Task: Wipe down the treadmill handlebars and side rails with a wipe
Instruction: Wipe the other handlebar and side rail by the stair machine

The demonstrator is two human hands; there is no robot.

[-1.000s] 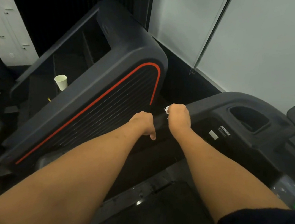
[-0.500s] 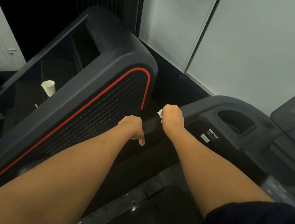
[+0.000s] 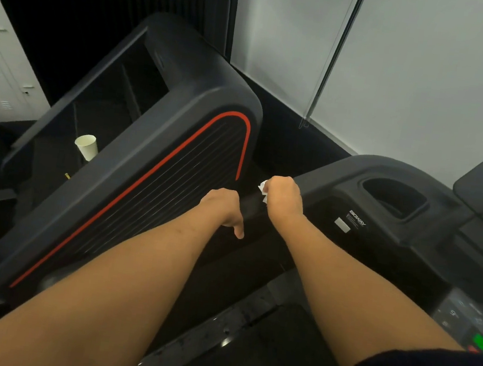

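Wiping is being done on the dark handlebar point(image 3: 251, 206) of the treadmill, close to where it is joining the console point(image 3: 356, 178). The white wipe point(image 3: 263, 190) is being squeezed in the right hand point(image 3: 284, 198). That hand is being wrapped round the bar, so the wipe is being pressed onto the bar all the way round. Only a small corner of the wipe is being shown, poking out past the fingers. The left hand point(image 3: 225, 208) is being curled over the same bar just beside the right one, with the thumb pointing down. It is probably being put there to steady the body while both arms are being stretched far out. The two hands are being held near each other but not touching. The side rail point(image 3: 216, 330) down by the belt is not being touched yet, so it is likely being left for later. A paper cup point(image 3: 86, 147) is being stored on the machine next door point(image 3: 202, 99), well away from the job.
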